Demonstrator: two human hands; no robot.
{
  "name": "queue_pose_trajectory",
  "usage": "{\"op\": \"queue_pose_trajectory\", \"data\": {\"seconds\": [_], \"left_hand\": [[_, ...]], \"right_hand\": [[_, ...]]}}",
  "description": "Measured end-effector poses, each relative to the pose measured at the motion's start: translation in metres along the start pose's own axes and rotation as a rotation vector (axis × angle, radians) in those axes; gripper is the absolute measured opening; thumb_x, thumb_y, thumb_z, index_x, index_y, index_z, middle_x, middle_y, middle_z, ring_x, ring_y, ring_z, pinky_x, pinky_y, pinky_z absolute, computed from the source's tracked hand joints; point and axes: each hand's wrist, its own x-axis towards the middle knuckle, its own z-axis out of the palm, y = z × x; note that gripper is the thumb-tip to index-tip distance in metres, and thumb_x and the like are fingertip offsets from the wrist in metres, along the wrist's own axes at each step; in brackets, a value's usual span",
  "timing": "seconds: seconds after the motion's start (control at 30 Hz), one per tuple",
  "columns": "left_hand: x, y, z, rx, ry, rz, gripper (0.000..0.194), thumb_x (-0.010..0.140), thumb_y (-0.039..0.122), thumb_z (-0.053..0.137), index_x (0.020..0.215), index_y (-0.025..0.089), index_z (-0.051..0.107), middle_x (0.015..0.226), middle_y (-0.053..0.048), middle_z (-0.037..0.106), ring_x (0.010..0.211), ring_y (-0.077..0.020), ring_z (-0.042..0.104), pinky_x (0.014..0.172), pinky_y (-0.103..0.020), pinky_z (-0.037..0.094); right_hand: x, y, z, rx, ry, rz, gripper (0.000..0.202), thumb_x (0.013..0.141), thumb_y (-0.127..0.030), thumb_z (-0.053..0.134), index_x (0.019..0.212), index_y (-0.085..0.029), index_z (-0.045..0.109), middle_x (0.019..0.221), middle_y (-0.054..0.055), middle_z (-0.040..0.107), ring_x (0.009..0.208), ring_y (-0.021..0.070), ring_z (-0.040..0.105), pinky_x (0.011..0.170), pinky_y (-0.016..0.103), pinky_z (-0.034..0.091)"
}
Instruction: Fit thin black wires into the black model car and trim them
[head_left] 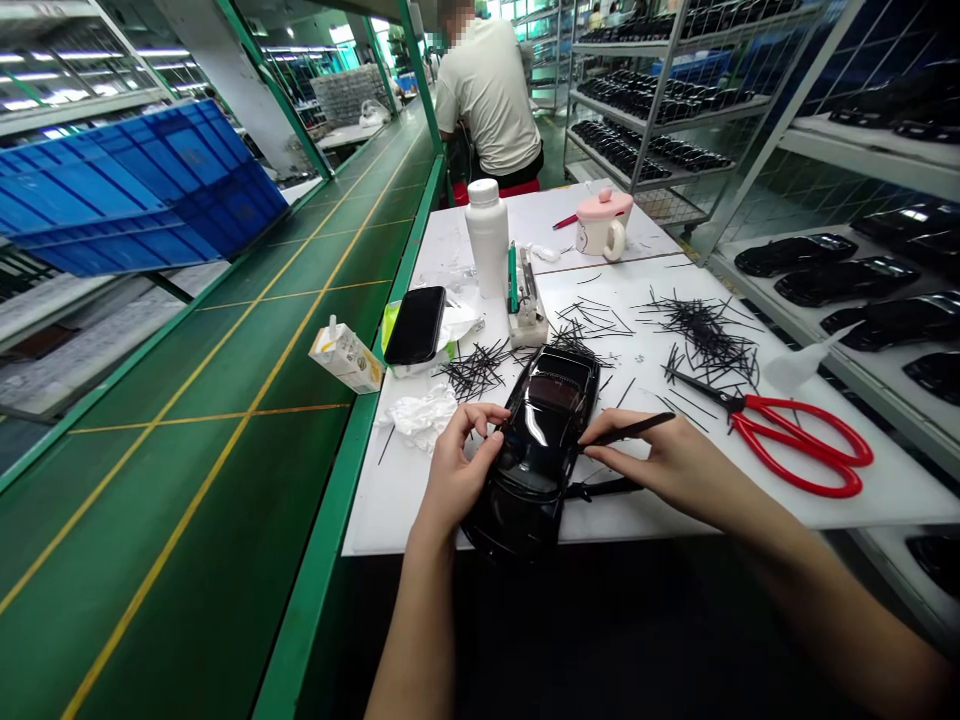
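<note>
A glossy black model car (536,430) sits at the front edge of the white table. My left hand (469,455) grips its left side, thumb and fingers curled at the body edge. In a pinch, my right hand (645,450) holds a slim black tool (634,430), its inner end touching or nearly touching the car's right side. Whether it is tweezers or a plain stick I cannot tell. Beneath that hand lies another long black piece (600,488), partly hidden. Red-handled scissors (802,440) rest to the right, beside a pile of thin black strips (705,335).
Beyond the car stand a white bottle (487,235), a small tool holder (529,320) and a pink-lidded mug (602,225). A phone (415,325), crumpled tissue (420,415) and drink carton (346,357) are left, by a green conveyor (225,400). Car racks (847,270) flank the right; a person (491,95) sits ahead.
</note>
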Motion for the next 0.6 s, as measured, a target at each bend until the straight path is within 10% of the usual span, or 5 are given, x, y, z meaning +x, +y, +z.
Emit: {"op": "queue_pose_trajectory", "data": {"seconds": [0.6], "left_hand": [[-0.001,0.002,0.0,0.033,0.001,0.004,0.02,0.09,0.02,0.058,0.079,0.023,0.041,0.108,-0.007,0.068,0.107,-0.0212,0.062,0.1,-0.037,0.043]], "right_hand": [[0.003,0.004,-0.002,0.028,0.02,-0.03,0.012,0.093,-0.03,0.061,0.095,-0.024,0.071,0.091,0.001,0.076,0.086,0.0221,0.071,0.077,0.033,0.053]]}}
